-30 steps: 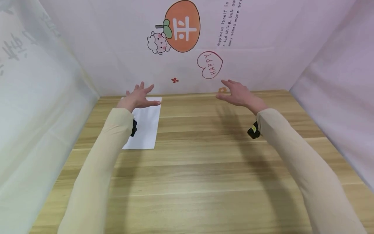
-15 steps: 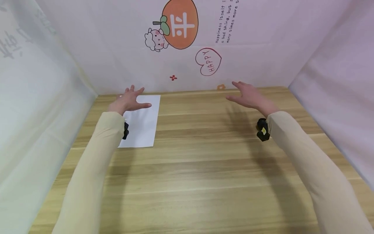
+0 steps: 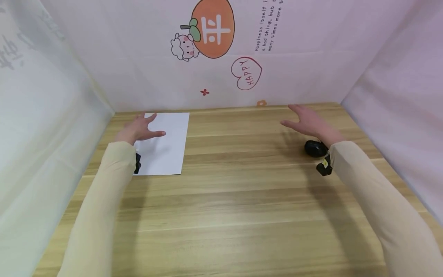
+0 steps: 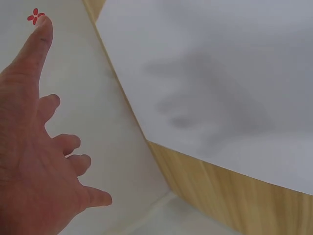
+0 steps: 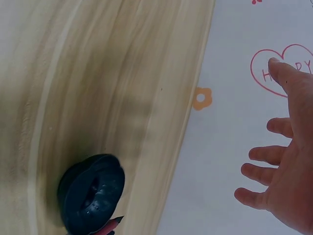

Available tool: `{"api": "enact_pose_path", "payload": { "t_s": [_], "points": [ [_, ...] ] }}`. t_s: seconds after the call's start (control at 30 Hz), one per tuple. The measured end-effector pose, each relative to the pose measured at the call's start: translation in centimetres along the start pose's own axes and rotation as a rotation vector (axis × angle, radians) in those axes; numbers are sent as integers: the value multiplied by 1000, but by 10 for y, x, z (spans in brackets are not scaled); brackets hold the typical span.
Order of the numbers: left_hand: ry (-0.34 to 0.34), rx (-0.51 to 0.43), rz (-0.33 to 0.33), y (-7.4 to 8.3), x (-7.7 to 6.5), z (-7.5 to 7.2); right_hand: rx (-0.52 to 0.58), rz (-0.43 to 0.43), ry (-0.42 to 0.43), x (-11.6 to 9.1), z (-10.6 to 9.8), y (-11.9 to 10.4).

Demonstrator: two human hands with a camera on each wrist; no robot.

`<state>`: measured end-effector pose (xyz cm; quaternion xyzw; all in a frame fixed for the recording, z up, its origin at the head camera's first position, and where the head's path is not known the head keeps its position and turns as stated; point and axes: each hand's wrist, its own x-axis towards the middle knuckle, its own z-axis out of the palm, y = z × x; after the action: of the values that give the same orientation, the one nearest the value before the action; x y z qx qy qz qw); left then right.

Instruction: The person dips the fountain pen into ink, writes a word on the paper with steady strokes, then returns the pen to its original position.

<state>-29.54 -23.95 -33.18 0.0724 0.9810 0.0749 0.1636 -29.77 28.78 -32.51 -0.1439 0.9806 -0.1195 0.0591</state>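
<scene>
A white sheet of paper (image 3: 166,150) lies on the left of the wooden table. My left hand (image 3: 136,129) hovers over its left side with fingers spread, casting a shadow on the sheet. Across the table, my right hand (image 3: 308,121) is held in the air, its fingers apart and nothing in them. Just below the right wrist in the head view sits a small dark bowl-shaped object (image 3: 314,149); the right wrist view shows its hollow inside. Beside that bowl, a red pencil-like tip (image 5: 111,225) pokes in at the lower frame edge, the rest hidden.
The wooden table (image 3: 221,207) is bounded by a printed white cloth (image 3: 297,77) at the back and plain-looking cloth sides at left and right. A black wrist camera (image 3: 324,166) hangs under the right sleeve, and another wrist camera (image 3: 137,163) under the left.
Both hands have moved outward, away from each other, and slightly nearer the body. The dark bowl has come into view from behind the right forearm. The paper lies still.
</scene>
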Motion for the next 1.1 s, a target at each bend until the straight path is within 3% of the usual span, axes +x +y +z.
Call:
{"api": "enact_pose_path", "payload": {
  "t_s": [0.37,0.8,1.1],
  "points": [
    [-8,-21,-34,-20,-7,11,-2,23,49,-16,7,28],
    [-76,-54,-78,-51,-21,49,30,104,-20,-45,29,60],
    [-117,-71,-69,-58,-21,60,62,104,-7,-60,32,78]
  ]
}}
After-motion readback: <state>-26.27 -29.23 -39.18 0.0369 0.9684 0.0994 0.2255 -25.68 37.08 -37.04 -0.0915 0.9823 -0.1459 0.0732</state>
